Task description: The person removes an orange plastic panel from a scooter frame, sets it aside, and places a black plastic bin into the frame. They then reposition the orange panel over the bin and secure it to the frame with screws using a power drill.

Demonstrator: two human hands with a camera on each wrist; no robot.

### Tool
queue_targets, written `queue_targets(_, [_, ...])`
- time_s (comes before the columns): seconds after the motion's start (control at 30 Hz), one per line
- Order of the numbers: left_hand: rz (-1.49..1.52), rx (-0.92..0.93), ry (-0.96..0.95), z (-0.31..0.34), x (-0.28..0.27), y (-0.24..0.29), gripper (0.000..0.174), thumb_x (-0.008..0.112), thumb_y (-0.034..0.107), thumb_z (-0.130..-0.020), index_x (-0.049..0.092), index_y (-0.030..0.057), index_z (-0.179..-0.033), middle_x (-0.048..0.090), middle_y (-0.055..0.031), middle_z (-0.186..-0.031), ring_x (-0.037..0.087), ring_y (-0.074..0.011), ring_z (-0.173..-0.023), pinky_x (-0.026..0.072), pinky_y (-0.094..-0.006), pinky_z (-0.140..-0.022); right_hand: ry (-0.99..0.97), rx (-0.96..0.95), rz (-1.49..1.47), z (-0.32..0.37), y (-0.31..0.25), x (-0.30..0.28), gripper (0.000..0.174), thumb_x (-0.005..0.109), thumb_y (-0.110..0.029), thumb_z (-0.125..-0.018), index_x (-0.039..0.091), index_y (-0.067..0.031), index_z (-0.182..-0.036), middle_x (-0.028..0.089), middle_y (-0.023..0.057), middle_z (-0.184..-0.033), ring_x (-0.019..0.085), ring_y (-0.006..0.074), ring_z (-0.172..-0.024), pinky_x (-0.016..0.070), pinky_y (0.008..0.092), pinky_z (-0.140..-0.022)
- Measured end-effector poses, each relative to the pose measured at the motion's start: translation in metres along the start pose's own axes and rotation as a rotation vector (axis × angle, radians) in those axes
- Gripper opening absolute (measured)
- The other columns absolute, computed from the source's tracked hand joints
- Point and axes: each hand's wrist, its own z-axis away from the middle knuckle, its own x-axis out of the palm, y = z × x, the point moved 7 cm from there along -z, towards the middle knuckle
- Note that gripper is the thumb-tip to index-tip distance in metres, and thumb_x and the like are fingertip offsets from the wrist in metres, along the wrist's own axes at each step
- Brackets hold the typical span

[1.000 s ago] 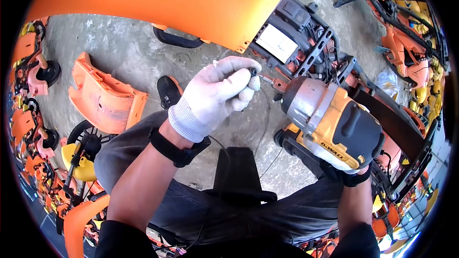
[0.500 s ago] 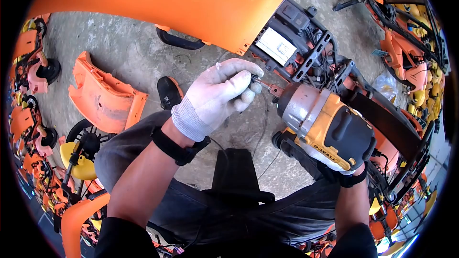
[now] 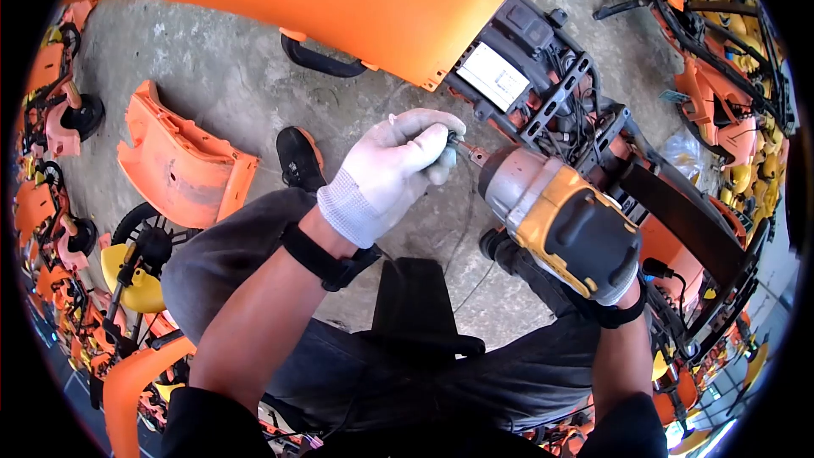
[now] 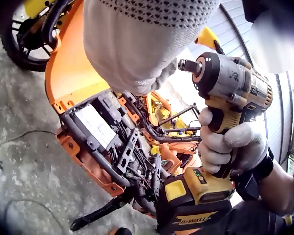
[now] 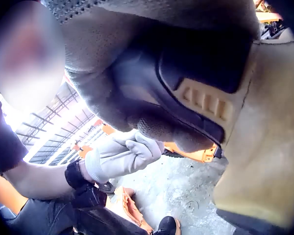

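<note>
My gloved left hand pinches a small dark socket-like piece between thumb and fingertips. Most of that piece is hidden by the fingers. Held in my gloved right hand is a yellow and black DeWalt cordless impact wrench, its nose pointing at the left fingertips. In the left wrist view the right fingers wrap the handle below the grey metal head, and the square metal drive sticks out close to the left glove. From the head, a thin shaft spans the short space between the piece and the nose.
An orange scooter body panel and open frame with wires stand ahead. A loose orange panel lies on the concrete floor at left. A black pedestal-like part stands between the knees. Scooters crowd both sides.
The impact wrench has moved left and its nose has come closer to the left fingertips. The left hand has shifted slightly right, still pinching the piece.
</note>
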Motion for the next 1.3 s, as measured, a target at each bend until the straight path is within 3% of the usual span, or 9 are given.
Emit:
queue_targets(0.07, [0.046, 0.036, 0.020, -0.002, -0.004, -0.008, 0.018, 0.051, 0.010, -0.093, 0.057, -0.0012, -0.106, 0.056, -0.0060, -0.090, 0.049, -0.0111, -0.075, 0.0410, -0.0231, -0.067, -0.135, -0.194, 0.719, -0.007, -0.015, 0.013, 0.026, 0.064, -0.007, -0.079, 0.061, 0.0004, -0.103, 0.066, 0.0052, -0.091, 0.064, 0.0116, -0.081, 0.0522, 0.0259, -0.075])
queue_targets(0.2, [0.265, 0.067, 0.162, -0.019, -0.021, -0.032, 0.019, 0.053, 0.010, -0.092, 0.057, -0.0019, -0.106, 0.057, -0.0058, -0.092, 0.051, -0.0109, -0.075, 0.0429, -0.0213, -0.069, -0.055, -0.069, 0.451, -0.018, 0.008, 0.008, 0.030, 0.060, -0.005, -0.081, 0.056, 0.0013, -0.110, 0.064, 0.0074, -0.101, 0.062, 0.0132, -0.090, 0.0508, 0.0281, -0.082])
queue_targets(0.23, [0.366, 0.088, 0.171, -0.027, -0.023, -0.037, 0.019, 0.054, 0.010, -0.092, 0.057, -0.0026, -0.106, 0.057, -0.0060, -0.089, 0.051, -0.0117, -0.074, 0.0428, -0.0224, -0.066, -0.010, 0.003, 0.329, -0.022, 0.021, -0.003, 0.035, 0.073, -0.013, -0.073, 0.062, -0.0088, -0.106, 0.065, 0.0057, -0.104, 0.061, 0.0239, -0.099, 0.0459, 0.0370, -0.090])
queue_targets(0.33, [0.539, 0.130, 0.143, -0.048, -0.031, -0.054, 0.017, 0.054, 0.010, -0.091, 0.057, -0.0027, -0.103, 0.057, -0.0066, -0.084, 0.052, -0.0127, -0.071, 0.0428, -0.0233, -0.059, 0.060, -0.256, 0.765, -0.030, 0.005, 0.005, 0.040, 0.075, -0.014, -0.073, 0.059, -0.0049, -0.108, 0.065, 0.0088, -0.100, 0.063, 0.0231, -0.095, 0.0490, 0.0350, -0.085])
queue_targets(0.37, [0.592, 0.127, 0.161, -0.054, -0.033, -0.057, 0.016, 0.054, 0.010, -0.091, 0.057, -0.0024, -0.102, 0.056, -0.0068, -0.083, 0.052, -0.0126, -0.069, 0.0425, -0.0228, -0.057, -0.120, -0.489, 1.396, -0.033, -0.006, 0.026, 0.028, 0.063, -0.009, -0.076, 0.059, 0.0008, -0.102, 0.065, 0.0111, -0.096, 0.063, 0.0215, -0.088, 0.0502, 0.0301, -0.078])
queue_targets(0.47, [0.687, 0.103, 0.264, -0.071, -0.039, -0.063, 0.013, 0.054, 0.011, -0.092, 0.058, -0.0007, -0.096, 0.056, -0.0064, -0.078, 0.052, -0.0117, -0.063, 0.0423, -0.0210, -0.051, 0.022, -0.323, 1.015, -0.049, 0.005, 0.012, 0.029, 0.070, -0.011, -0.070, 0.060, 0.0003, -0.095, 0.065, 0.0108, -0.090, 0.063, 0.0229, -0.082, 0.0493, 0.0299, -0.076])
queue_targets(0.57, [0.724, 0.132, 0.323, -0.090, -0.055, -0.072, 0.011, 0.054, 0.010, -0.092, 0.059, 0.0011, -0.094, 0.058, -0.0048, -0.074, 0.054, -0.0111, -0.060, 0.0456, -0.0205, -0.052, 0.156, -0.476, 1.168, -0.059, 0.021, 0.001, 0.032, 0.072, -0.014, -0.071, 0.059, 0.0009, -0.097, 0.065, 0.0108, -0.090, 0.063, 0.0222, -0.082, 0.0491, 0.0298, -0.076])
queue_targets(0.8, [0.829, 0.085, 0.341, -0.108, -0.067, -0.081, 0.011, 0.052, 0.008, -0.092, 0.057, -0.0009, -0.093, 0.058, -0.0054, -0.076, 0.054, -0.0107, -0.062, 0.0464, -0.0200, -0.053, 0.121, -0.155, 0.984, -0.080, 0.036, 0.007, 0.033, 0.072, -0.012, -0.070, 0.058, 0.0014, -0.097, 0.065, 0.0106, -0.092, 0.063, 0.0199, -0.083, 0.0494, 0.0300, -0.078])
queue_targets(1.3, [0.593, 0.072, 0.339, -0.117, -0.092, -0.063, 0.009, 0.057, 0.008, -0.089, 0.056, -0.0007, -0.091, 0.054, -0.0061, -0.077, 0.047, -0.0119, -0.059, 0.0434, -0.0226, -0.052, 0.149, -0.121, 0.897, -0.096, 0.043, 0.013, 0.039, 0.074, -0.011, -0.069, 0.056, 0.0001, -0.102, 0.065, 0.0104, -0.096, 0.064, 0.0195, -0.087, 0.0500, 0.0294, -0.078])
